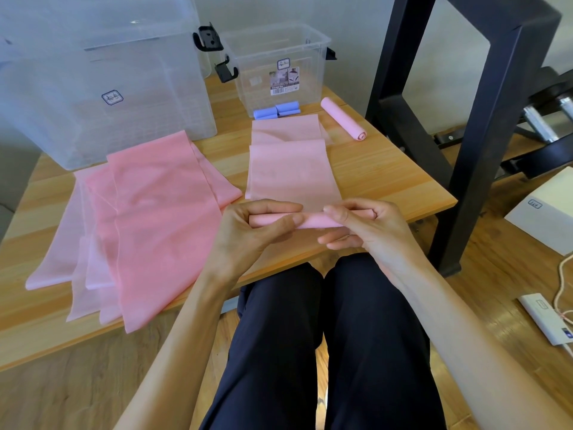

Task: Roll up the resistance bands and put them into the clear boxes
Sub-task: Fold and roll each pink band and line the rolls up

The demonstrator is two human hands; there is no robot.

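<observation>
Both hands (248,226) (366,226) grip — pink band (291,175).

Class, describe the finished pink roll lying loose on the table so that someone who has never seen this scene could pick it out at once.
Start at the small clear box at the back of the wooden table. Just to its right, on the bare wood, lies the finished pink roll, a tight cylinder angled towards the table's right edge. Unlike the flat pink bands and the blue rolls in the box, it is pink, fully rolled and untouched.
</observation>
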